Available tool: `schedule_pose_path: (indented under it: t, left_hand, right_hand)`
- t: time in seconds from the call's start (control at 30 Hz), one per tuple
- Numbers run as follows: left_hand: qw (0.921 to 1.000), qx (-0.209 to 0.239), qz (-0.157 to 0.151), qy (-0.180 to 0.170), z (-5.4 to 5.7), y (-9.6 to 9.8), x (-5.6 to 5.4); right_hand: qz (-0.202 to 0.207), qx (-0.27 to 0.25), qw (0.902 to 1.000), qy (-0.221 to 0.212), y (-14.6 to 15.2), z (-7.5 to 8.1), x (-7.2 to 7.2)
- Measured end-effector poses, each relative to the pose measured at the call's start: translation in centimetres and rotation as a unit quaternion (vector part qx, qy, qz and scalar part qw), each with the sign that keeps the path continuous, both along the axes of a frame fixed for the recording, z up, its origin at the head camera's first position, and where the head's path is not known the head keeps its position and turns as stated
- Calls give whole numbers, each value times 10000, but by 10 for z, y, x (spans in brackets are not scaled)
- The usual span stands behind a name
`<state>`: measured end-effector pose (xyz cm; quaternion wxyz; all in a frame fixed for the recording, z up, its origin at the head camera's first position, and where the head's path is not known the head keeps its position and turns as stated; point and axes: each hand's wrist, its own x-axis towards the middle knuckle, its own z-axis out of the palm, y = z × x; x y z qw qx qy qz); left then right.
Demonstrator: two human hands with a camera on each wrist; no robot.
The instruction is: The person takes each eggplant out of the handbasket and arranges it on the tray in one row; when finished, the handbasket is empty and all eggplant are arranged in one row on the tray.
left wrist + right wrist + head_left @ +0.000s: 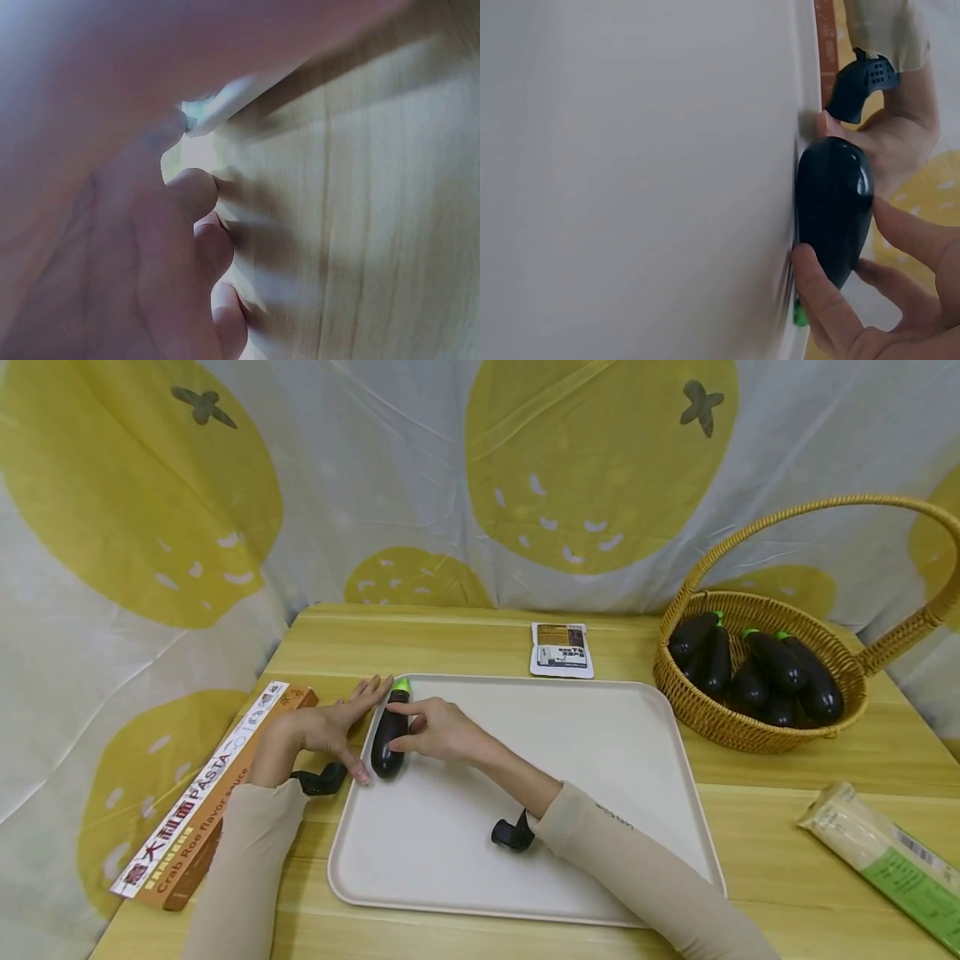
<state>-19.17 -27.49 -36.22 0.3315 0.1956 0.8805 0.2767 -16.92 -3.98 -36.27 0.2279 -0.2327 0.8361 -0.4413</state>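
A glossy dark eggplant with a bright green cap lies along the left side of the white tray. My right hand pinches it, thumb on one side and fingers on the other; in the right wrist view the fingertips press both flanks of the eggplant. Against the tray's left rim is my left hand, its fingers extended toward the far corner and the thumb spread toward the near side. Its fingertips touch the wooden table beside the tray's edge in the left wrist view.
A wicker basket holding several eggplants stands at the back right. Behind the tray lies a small white packet. An orange pasta box is left of my left forearm. A green and clear package lies at right.
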Motion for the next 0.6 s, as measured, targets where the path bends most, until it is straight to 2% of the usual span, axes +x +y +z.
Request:
schedule_pose_path:
  t: [0.4,0.6]
  left_hand:
    - [9999,93,-39,39,-1,-1,1]
    - [10000,26,-30,12,-1,0,0]
  right_hand:
    - [-29,-212,9997,-90,-1,-2,-2]
    - [-8,-139,9999,-82,8,2,-4]
